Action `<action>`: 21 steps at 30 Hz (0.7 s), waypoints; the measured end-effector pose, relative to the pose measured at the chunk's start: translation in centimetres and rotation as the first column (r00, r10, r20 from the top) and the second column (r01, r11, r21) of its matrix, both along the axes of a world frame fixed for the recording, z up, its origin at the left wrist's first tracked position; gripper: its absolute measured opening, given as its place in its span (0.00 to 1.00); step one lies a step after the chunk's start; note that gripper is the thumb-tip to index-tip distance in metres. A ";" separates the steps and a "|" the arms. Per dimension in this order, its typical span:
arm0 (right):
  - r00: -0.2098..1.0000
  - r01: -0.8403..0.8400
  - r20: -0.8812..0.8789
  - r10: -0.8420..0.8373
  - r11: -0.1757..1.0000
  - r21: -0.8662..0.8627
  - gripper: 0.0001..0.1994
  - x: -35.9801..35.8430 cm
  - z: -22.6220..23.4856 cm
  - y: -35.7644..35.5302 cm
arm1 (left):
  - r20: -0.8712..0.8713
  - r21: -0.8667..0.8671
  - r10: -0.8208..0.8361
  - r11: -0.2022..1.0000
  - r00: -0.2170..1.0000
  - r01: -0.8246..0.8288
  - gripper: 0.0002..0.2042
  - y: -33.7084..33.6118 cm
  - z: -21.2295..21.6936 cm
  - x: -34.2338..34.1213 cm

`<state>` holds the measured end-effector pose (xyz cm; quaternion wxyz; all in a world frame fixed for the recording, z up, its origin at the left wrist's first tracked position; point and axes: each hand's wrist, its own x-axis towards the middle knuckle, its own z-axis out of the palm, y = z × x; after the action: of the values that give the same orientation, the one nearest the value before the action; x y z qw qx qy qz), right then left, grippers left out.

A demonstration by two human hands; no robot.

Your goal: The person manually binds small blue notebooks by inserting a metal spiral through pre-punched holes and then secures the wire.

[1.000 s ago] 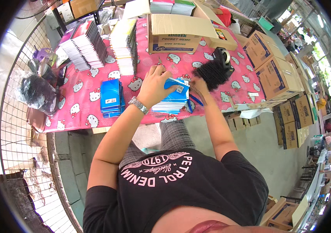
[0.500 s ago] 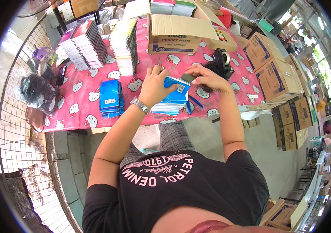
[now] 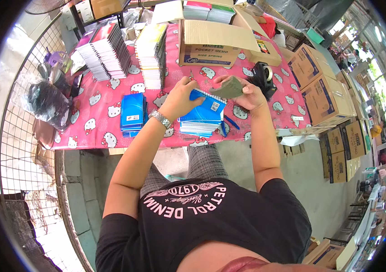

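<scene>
Left hand (image 3: pixel 180 97): laid on blue notebook (image 3: pixel 207 105), fingers curled over its 9 o'clock edge | Right hand (image 3: pixel 243 93): grey card (image 3: pixel 230 87) pinched between thumb and fingers, just at 1 o'clock of notebook | Notebook: held tilted atop blue stack (image 3: pixel 200 126) on pink table (image 3: pixel 93 122) | Second blue stack (image 3: pixel 133 114) at 9 o'clock | Tape dispenser (image 3: pixel 262 75) at 2 o'clock.

Stationery packing stall, notebook stacks (image 3: pixel 107 52) on a pink-clothed table (image 3: pixel 89 122), stacked cardboard cartons (image 3: pixel 324 97), concrete floor
</scene>
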<state>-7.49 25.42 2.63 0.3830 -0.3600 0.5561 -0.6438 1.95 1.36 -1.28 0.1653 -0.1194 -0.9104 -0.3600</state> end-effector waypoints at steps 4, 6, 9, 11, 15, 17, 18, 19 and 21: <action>0.994 0.074 -0.086 -0.070 0.996 0.044 0.33 -1.4 -1.5 -0.2 | 0.016 0.059 -0.029 0.998 0.999 0.028 0.18 -0.2 0.4 0.0; 0.970 0.019 0.237 0.045 0.965 -0.260 0.32 0.2 -0.7 -0.4 | 0.021 0.078 -0.049 0.996 0.999 0.048 0.18 -0.3 0.4 0.0; 0.947 0.178 -0.309 -0.092 0.948 0.263 0.31 -1.0 -1.3 -1.4 | 0.025 0.098 -0.078 0.992 0.997 0.075 0.18 -0.4 0.7 -0.1; 0.994 0.058 -0.098 -0.054 0.998 0.039 0.29 -1.1 -0.8 -1.3 | 0.002 0.110 -0.082 0.991 0.997 0.081 0.18 -0.4 0.5 0.0; 0.942 0.235 -0.286 -0.174 0.952 0.195 0.24 -1.5 -3.4 -0.1 | 0.052 0.093 -0.067 0.994 0.996 0.062 0.18 -0.4 0.9 0.1; 0.761 0.537 -0.570 -0.309 0.793 0.286 0.23 -1.8 -4.5 0.8 | 0.042 0.100 -0.044 0.994 0.998 0.039 0.18 -0.8 0.5 0.1; 0.617 0.731 -0.625 -0.479 0.644 0.228 0.24 -3.1 -6.6 3.5 | 0.016 0.104 -0.042 0.994 0.999 0.040 0.17 -0.4 0.7 -0.1; 0.434 0.878 -0.664 -0.609 0.452 0.160 0.26 -4.2 -8.9 6.6 | -0.004 0.111 -0.043 0.993 0.999 0.043 0.17 0.1 0.7 -0.3; 0.046 0.987 -0.761 -0.647 -0.086 0.133 0.26 -2.3 -12.0 9.0 | 0.000 0.164 0.004 0.986 1.000 -0.004 0.15 -0.5 0.1 0.3</action>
<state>-9.77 34.45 -9.36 -0.1818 0.1123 0.9036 -0.3712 2.24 0.85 -1.17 0.1754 -0.1035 -0.8779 -0.4333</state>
